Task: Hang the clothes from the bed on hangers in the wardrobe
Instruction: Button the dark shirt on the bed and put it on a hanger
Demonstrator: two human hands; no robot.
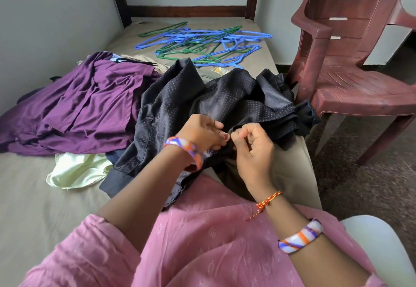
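clothes from the bed (27, 196) lie in a loose heap in front of me. farthest left is a purple garment (85, 106), spread and creased against the wall side. just below it a pale yellow-green piece (76, 169) pokes out from under the pile. beyond, near the far end of the mattress, a tangle of blue and green hangers (202, 43) rests well apart from my hands, with a beige cloth (144, 59) showing between it and the purple one.

in the middle is the dark dotted shirt (213, 100), crumpled, its lower edge draped over my lap and touching my pink dress (202, 241). my left hand (200, 133), with a striped bangle (189, 151) at the wrist, has its fingers curled in on a fold of that shirt. my right hand (252, 147) sits just beside it, thumb and fingers pinching the same dark fabric; it may be a button or placket i'm holding, but the cloth is too dark there to tell. a red and yellow thread (265, 203) and another striped bangle (299, 237) circle that forearm.

right of the bed stands a maroon plastic chair (351, 61), its front leg close to the mattress edge.
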